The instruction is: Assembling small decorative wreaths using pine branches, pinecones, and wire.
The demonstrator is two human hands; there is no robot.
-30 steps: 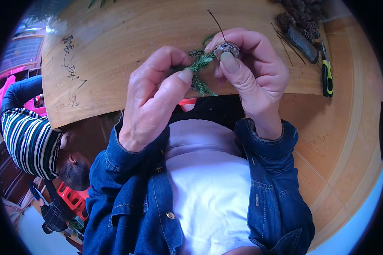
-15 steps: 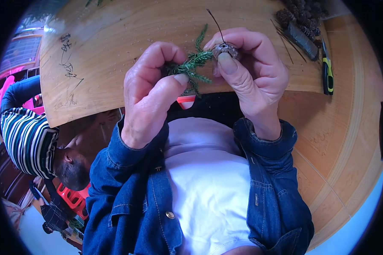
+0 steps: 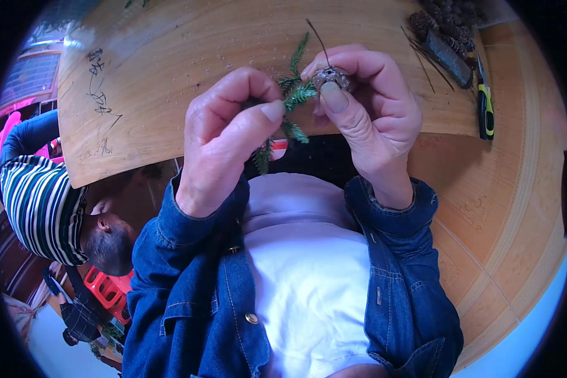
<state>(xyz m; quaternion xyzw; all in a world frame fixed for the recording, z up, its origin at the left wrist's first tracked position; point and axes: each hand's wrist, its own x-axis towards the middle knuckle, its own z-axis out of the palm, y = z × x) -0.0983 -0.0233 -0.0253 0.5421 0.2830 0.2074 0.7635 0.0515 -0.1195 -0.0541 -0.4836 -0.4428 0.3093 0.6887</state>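
Left grip point(image 3: 222, 135) pinches sprig point(image 3: 300, 96), right grip point(image 3: 379, 120) pinches cone point(image 3: 329, 75), thumbs angled inward.

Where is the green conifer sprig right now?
In the head view, the conifer sprig is upper centre, in the left hand, just left of the pine cone.

We're holding a conifer sprig point(image 3: 300, 96) left of a pine cone point(image 3: 332, 77), piled cones point(image 3: 447, 16) lying on the table's point(image 3: 157, 101) far right.

Looks fairly bright and bluish; shows pale sheen toward the upper left of the light-brown wooden tabletop point(image 3: 160, 104); glows on the white fabric shirt point(image 3: 312, 277); bends toward a black rim.
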